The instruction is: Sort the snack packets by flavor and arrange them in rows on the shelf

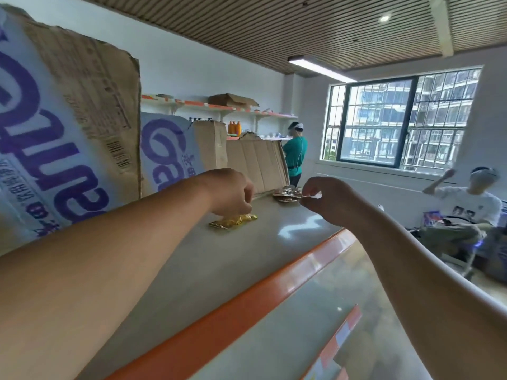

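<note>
- The gold packet (pixel 233 222) lies flat on the shelf (pixel 192 270), set back from the orange edge (pixel 247 308). The left hand (pixel 233 192) has its grip bunched down, pinching the packet's far side.
- Right of the gold packet, the right hand (pixel 326 200) has its grip nearly closed, pinching a small pale packet (pixel 312 195) above the shelf.
- Beyond the gold packet sits a loose pile of packets (pixel 285 196).
- The gold packet should probably be squared to the edge, with other flavours started beside it, not overlapping.
- Cardboard boxes (pixel 175 149) stand behind the gold packet, their contents hidden.

Cardboard boxes (pixel 82 111), window (pixel 384 119), seated person (pixel 466 212)
</note>
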The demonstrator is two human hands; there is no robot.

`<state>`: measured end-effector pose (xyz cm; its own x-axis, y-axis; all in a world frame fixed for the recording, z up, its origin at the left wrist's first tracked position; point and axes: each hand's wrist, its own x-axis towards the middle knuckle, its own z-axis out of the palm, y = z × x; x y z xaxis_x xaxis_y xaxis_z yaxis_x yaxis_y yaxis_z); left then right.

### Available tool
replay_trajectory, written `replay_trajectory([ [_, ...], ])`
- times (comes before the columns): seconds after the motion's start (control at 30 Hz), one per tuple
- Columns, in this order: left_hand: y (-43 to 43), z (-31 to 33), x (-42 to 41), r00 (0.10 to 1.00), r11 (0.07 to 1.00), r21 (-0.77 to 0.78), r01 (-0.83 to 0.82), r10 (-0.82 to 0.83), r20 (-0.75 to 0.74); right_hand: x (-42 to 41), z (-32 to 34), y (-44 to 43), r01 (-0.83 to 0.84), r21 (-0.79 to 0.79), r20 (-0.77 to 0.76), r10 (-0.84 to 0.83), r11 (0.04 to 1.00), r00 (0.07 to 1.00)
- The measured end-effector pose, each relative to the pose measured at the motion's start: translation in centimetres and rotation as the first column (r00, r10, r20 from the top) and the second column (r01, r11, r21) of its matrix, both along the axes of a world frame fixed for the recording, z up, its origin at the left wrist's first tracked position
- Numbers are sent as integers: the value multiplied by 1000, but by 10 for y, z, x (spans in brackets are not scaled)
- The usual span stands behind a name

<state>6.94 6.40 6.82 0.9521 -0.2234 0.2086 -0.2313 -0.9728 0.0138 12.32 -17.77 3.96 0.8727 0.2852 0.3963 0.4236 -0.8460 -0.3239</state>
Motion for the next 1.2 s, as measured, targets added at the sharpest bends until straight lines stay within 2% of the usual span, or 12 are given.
replay_trajectory([
  [0.13,-3,1,22,1000,1000,7,-30,30,-7,34,-4,-2,-54,155,60,45,986,997],
  [0.2,-3,0,28,999,999,-5,-47,47,-20,50,-2,-3,-69,173,65,58,983,996],
  [0.5,-16,1,70,970,973,9,-231,231,-80,163,20,-13,-214,-18,73,215,977,974],
  [0.6,-23,1,87,930,945,26,-326,326,-171,202,21,-10,-275,-18,26,275,961,961],
  [0.67,-28,0,99,876,913,98,-396,407,-260,228,19,-7,-316,-33,-47,314,948,948],
  [0.77,-34,-3,115,775,850,181,-495,526,-351,261,22,1,-361,-128,-149,342,924,928],
  [0.87,-40,-15,121,719,809,239,-537,587,-372,284,27,12,-410,-287,-251,345,866,904],
  [1.07,-38,-19,111,702,794,210,-571,605,-377,307,9,28,-501,-474,-408,324,724,854],
  [1.13,-37,-21,109,704,797,166,-582,595,-388,307,-2,35,-514,-571,-399,330,640,855],
  [1.2,-37,-25,108,704,796,145,-587,591,-394,303,-6,38,-522,-589,-386,353,617,852],
])
